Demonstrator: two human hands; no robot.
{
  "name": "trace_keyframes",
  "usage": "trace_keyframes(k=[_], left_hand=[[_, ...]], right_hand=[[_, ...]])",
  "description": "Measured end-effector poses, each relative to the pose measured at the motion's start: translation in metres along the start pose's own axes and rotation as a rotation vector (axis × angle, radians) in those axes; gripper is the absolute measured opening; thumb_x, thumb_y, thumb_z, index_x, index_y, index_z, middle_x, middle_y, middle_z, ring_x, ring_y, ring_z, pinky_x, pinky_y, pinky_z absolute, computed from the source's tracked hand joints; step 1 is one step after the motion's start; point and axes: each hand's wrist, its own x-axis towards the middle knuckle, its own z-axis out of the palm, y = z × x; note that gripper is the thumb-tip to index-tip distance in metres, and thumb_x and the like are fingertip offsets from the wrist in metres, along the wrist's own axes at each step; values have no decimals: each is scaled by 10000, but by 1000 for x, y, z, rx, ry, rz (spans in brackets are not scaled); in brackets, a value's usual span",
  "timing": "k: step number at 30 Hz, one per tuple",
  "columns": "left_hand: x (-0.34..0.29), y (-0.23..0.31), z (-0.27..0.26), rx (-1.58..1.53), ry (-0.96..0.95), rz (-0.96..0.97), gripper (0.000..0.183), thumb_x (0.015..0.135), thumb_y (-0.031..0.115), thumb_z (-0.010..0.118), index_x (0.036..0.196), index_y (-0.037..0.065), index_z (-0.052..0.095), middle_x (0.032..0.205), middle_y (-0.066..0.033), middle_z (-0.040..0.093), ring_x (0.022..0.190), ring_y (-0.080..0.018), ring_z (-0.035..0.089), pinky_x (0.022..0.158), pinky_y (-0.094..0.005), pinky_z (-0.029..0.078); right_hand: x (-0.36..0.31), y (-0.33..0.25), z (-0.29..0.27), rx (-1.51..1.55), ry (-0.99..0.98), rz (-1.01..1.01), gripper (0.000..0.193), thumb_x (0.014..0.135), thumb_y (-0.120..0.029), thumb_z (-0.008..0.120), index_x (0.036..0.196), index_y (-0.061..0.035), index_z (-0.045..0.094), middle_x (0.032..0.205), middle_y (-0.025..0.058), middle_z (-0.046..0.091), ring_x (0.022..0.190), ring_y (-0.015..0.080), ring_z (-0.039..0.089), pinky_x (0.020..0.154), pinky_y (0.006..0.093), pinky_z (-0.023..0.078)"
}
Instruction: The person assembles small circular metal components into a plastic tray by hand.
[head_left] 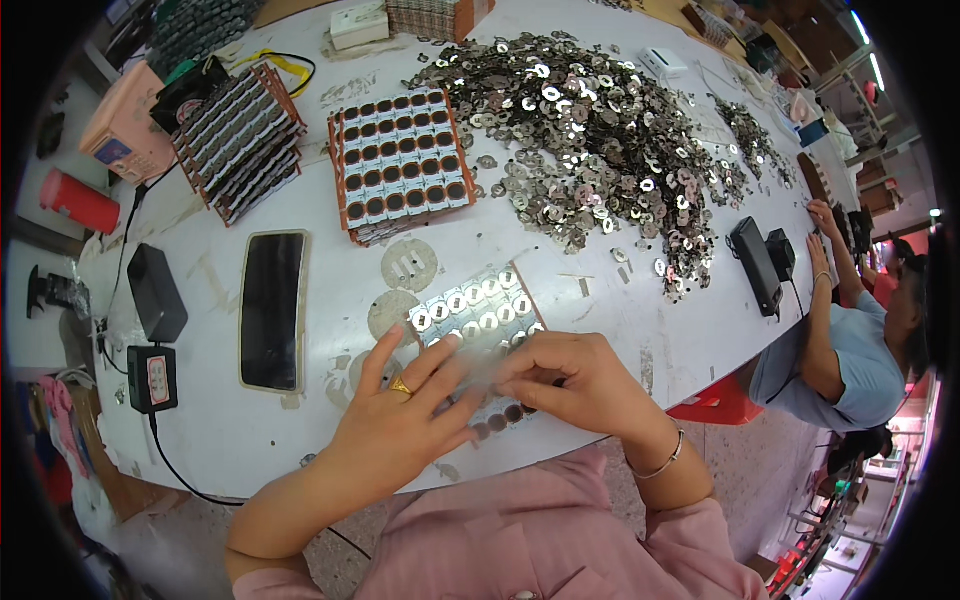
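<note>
A panel of small circuit boards [470, 328] lies on the table in front of me. Shiny round metal discs sit in rows on its far part, while dark round spots show along its near edge. My left hand [390, 425], with a gold ring, rests over the panel's left side, fingers spread; its fingertips near the middle are blurred. From the right, my right hand [585, 385] reaches over the panel with thumb and fingers pinched together. Whatever sits in that pinch is hidden. Both hands cover the panel's middle rows.
Loose metal discs [590, 130] form a large heap at the far side. Stacked panels [402, 165] stand beyond my hands, with more stacks [240, 140] farther left. A phone [273, 310] and a black adapter [152, 380] lie left. A co-worker [850, 350] sits at right beside a black device [755, 265].
</note>
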Motion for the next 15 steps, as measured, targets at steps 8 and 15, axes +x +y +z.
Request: trace_keyframes(k=[8, 15], left_hand=[[-19, 27, 6, 145, -60, -5, 640, 855, 528, 788, 1312, 90, 695, 1472, -115, 597, 1429, -264, 529, 1210, -619, 329], [-28, 54, 36, -35, 103, -265, 698, 855, 587, 778, 1332, 89, 670, 1536, -139, 556, 1483, -304, 484, 1207, -695, 261]], right_hand=[[-1, 3, 5, -183, -37, 42, 106, 901, -9, 791, 1002, -30, 764, 880, 52, 732, 710, 126, 684, 643, 279, 543], [-3, 12, 10, -330, 52, -224, 121, 888, -42, 814, 984, -40, 740, 879, 72, 649, 689, 200, 632, 617, 334, 520]])
